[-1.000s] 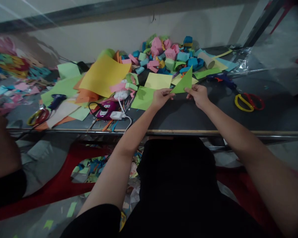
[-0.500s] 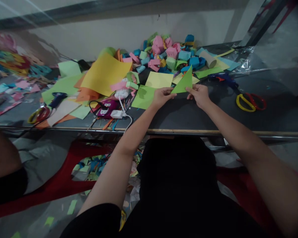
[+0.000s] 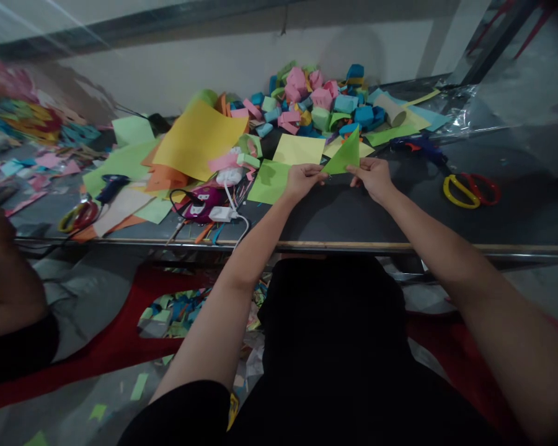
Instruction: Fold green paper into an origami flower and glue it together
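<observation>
Green paper triangle (image 3: 346,155) is pinched at its lower corners by left grip (image 3: 303,181) and right grip (image 3: 374,178), both drawn closed.

There are the person's two hands (image 3: 303,182), one green paper triangle (image 3: 346,156), two pairs of scissors (image 3: 477,197), two glue guns (image 3: 418,147), one purple power strip (image 3: 211,198), one cardboard tube (image 3: 395,113), one golden-yellow sheet (image 3: 195,141), one desk (image 3: 363,223) and, though they overlap too much for a sure count, probably more than twenty small paper shapes (image 3: 322,99).
</observation>
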A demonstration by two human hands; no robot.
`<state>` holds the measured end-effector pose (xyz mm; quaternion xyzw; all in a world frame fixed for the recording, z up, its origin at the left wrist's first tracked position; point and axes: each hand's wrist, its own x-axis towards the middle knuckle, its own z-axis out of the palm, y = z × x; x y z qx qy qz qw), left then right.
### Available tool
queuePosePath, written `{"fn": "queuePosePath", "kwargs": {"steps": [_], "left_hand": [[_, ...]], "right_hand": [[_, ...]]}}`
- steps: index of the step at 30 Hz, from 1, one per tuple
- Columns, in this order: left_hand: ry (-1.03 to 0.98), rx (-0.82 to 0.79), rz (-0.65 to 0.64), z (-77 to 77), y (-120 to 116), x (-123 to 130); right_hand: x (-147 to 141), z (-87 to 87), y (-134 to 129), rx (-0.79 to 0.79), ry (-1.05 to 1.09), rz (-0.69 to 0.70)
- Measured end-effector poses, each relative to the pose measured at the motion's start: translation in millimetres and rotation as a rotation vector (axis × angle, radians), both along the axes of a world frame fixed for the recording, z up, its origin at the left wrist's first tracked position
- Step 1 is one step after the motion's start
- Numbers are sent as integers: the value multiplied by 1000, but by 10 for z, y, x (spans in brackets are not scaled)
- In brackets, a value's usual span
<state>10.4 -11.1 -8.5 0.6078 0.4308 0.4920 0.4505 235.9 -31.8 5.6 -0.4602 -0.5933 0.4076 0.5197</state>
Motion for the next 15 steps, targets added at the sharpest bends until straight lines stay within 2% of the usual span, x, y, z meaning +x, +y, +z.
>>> {"fn": "queuePosePath", "kwargs": {"steps": [9, 15], "left_hand": [[-27, -74, -21, 66, -13, -22], [96, 8, -161, 124, -100, -24]], "right_hand": [[4, -25, 28, -43, 28, 35], [-22, 41, -69, -59, -55, 73]]}}
